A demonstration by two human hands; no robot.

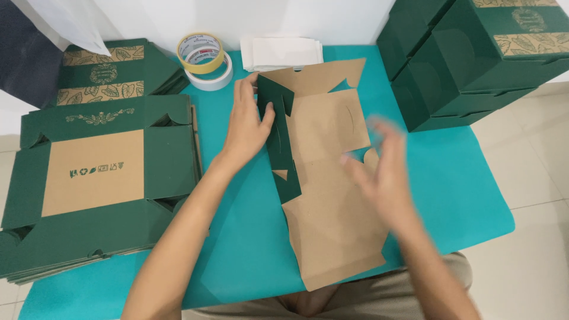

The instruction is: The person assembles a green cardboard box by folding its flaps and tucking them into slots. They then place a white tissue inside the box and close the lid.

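— What are your hands doing right now?

— My left hand (pixel 249 121) is pressing on the green side flap (pixel 277 133) of an unfolded box blank (pixel 332 195), thumb and fingers clamping it so it is standing up from the sheet. My right hand (pixel 382 172) is hovering open over the blank's right edge, fingers spread, blurred, gripping nothing.

— Where is the blank lying?

— Brown side up on the teal table (pixel 450 189), in the middle, running from 12 o'clock toward me at 6.

— And around it?

— A stack of flat green blanks (pixel 101 178) is sitting at 9 o'clock. Two tape rolls (pixel 204 59), yellow on white, are resting at 11, with white folded sheets (pixel 281 52) beside them at 12. Assembled green boxes (pixel 474 59) are piling up at 2 o'clock.
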